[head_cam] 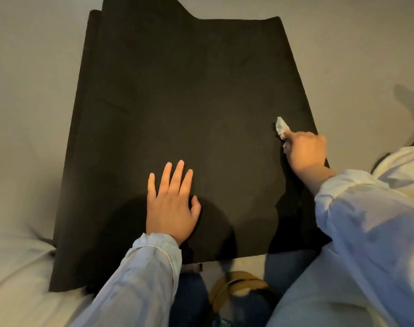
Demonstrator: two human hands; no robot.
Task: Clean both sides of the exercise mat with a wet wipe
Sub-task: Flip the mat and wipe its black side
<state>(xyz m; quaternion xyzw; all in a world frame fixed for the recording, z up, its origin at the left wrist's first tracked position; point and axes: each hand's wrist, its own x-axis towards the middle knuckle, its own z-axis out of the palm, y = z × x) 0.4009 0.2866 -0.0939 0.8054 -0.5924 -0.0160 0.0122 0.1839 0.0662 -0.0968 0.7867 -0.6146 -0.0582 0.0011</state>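
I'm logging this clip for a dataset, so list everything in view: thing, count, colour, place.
exercise mat: one, black, spread on the pale surface, far end folded over.
wet wipe: one, whitish, crumpled, on the mat near its right edge.
pale surface: one, beige-grey, under the mat.
yellow-brown object: one, bottom centre, blurred, unclear.
left hand: flat on the mat, fingers straight.
right hand: holds the wipe.
sleeves: two, light.
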